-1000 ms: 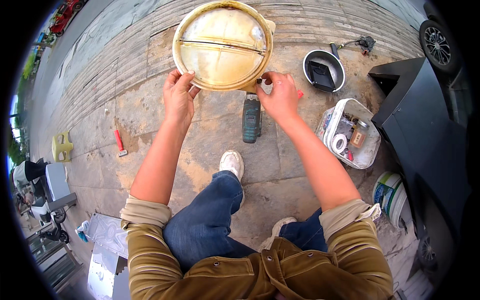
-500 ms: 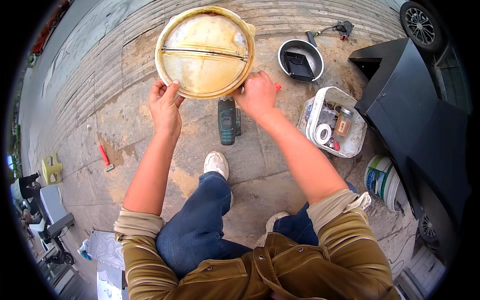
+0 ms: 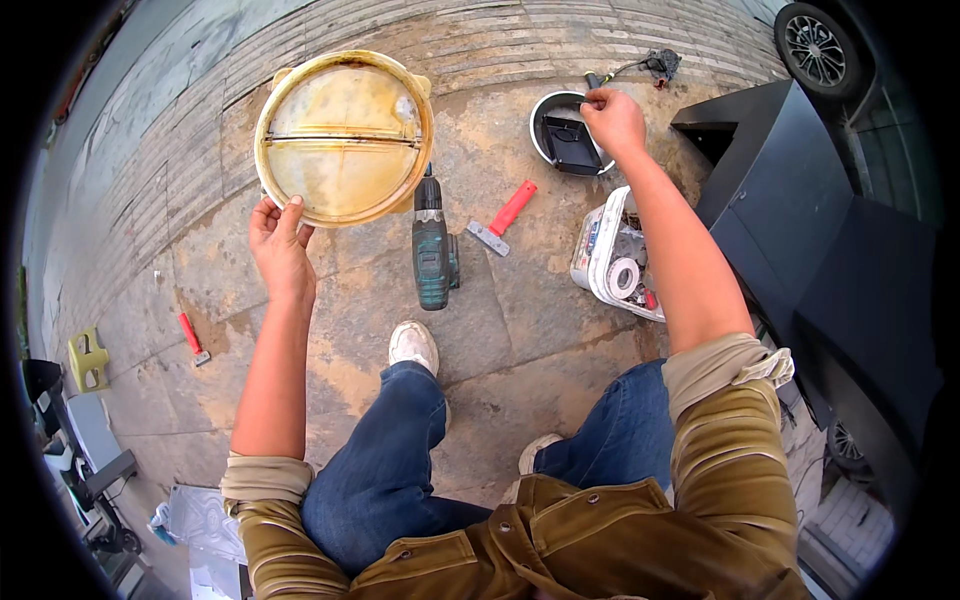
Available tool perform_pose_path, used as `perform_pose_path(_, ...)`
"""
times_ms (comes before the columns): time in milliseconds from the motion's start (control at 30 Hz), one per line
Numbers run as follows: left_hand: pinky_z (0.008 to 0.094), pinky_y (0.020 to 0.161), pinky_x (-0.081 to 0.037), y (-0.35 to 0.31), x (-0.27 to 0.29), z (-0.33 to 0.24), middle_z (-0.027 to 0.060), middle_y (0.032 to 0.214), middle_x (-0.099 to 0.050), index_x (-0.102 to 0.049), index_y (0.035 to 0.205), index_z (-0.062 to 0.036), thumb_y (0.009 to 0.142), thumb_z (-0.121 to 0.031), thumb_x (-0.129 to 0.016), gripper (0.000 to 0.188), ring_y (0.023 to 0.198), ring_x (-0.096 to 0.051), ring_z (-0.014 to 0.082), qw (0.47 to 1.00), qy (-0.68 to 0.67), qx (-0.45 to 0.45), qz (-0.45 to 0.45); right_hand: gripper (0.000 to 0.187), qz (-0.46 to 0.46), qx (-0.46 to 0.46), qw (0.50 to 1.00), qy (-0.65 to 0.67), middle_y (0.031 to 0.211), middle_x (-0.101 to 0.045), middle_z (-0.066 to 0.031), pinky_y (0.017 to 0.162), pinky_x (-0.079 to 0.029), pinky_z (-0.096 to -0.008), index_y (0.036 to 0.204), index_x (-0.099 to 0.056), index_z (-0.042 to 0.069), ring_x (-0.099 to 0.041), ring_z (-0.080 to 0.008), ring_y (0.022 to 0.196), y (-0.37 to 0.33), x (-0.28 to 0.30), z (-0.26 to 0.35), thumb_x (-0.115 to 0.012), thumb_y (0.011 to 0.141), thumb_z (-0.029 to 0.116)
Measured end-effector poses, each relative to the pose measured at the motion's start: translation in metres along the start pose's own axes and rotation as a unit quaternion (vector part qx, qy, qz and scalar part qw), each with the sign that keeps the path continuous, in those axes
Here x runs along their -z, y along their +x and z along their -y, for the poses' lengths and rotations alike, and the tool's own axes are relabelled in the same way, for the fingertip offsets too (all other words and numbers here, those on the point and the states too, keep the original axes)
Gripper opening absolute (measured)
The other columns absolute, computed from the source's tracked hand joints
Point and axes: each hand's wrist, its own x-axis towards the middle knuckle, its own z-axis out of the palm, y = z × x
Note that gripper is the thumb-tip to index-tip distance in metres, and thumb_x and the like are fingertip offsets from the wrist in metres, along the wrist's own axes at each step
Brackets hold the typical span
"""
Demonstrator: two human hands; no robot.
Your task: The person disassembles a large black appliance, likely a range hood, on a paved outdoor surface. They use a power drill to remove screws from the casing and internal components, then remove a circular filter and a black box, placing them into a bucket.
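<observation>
My left hand (image 3: 283, 248) pinches the lower rim of a round, yellowed plastic lid (image 3: 345, 180), thumb on its face. A stained seam crosses the lid's middle. My right hand (image 3: 615, 122) is over the right rim of a frying pan (image 3: 541, 153), beside its dark handle (image 3: 592, 80). Its fingers are curled together; what they grip, if anything, is hidden. Inside the pan lies a black box-like tray (image 3: 570, 145). On the ground between my hands are a green and black cordless drill (image 3: 431, 258) and a red-handled scraper (image 3: 512, 210).
My right forearm partly covers a white tub (image 3: 592, 245) holding tape and small items. A large black metal box (image 3: 760, 180) stands at the right, near a car wheel (image 3: 820, 50). Leftward are a second red-handled scraper (image 3: 190, 335) and a yellow-green stool (image 3: 88, 360).
My right hand has left the lid and moved right to the pan, uncovering the red-handled scraper on the ground. The lid, now in my left hand alone, has shifted left and down.
</observation>
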Motion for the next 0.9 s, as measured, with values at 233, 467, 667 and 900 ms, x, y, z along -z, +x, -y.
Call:
perform_pose_path(233, 0.0269, 0.074, -0.051, 0.002, 0.009, 0.002, 0.0023, 0.101, -0.057, -0.05, 0.107, -0.0066, 0.085, -0.01, -0.063, 0.025, 0.09, -0.058, 0.0115, 1.0, -0.006, 0.01, 0.009, 0.033, -0.005, -0.001, 0.997, -0.079, 0.097, -0.068, -0.0103, 0.081, -0.05, -0.0381, 0.106, -0.067, 0.017, -0.064, -0.0269, 0.094, 0.044, 0.023, -0.005, -0.064, 0.076, 0.028)
perform_pose_path(467, 0.0315, 0.08, -0.053, 0.0, 0.01, -0.002, 0.0062, 0.108, -0.058, -0.047, 0.112, -0.0045, 0.085, -0.007, -0.06, 0.029, 0.096, -0.06, 0.0166, 0.991, -0.107, 0.061, 0.048, 0.032, 0.185, 0.022, 0.893, 0.409, 0.093, -0.065, -0.0058, 0.075, -0.046, -0.0269, 0.106, -0.063, 0.001, -0.059, -0.0124, 0.085, -0.019, -0.011, 0.084, -0.068, 0.079, 0.015)
perform_pose_path(667, 0.0356, 0.078, -0.051, -0.012, 0.02, -0.002, 0.0069, 0.098, -0.06, -0.051, 0.104, -0.0046, 0.083, -0.007, -0.061, 0.024, 0.09, -0.059, 0.0171, 0.985, -0.136, 0.096, 0.056, 0.05, 0.247, -0.007, 0.852, 0.463, 0.111, -0.062, -0.0063, 0.077, -0.045, -0.0268, 0.128, -0.045, 0.003, -0.059, -0.0131, 0.097, -0.051, -0.025, 0.121, -0.064, 0.084, 0.016)
perform_pose_path(900, 0.0323, 0.074, -0.052, -0.029, 0.028, -0.015, 0.0024, 0.092, -0.055, -0.049, 0.1, -0.0084, 0.082, -0.012, -0.064, 0.024, 0.088, -0.056, 0.0132, 0.977, -0.153, 0.137, 0.063, 0.054, 0.257, 0.014, 0.819, 0.514, 0.113, -0.061, -0.0093, 0.069, -0.045, -0.0181, 0.136, -0.039, 0.006, -0.059, -0.0092, 0.091, -0.042, -0.059, 0.093, -0.059, 0.087, 0.009)
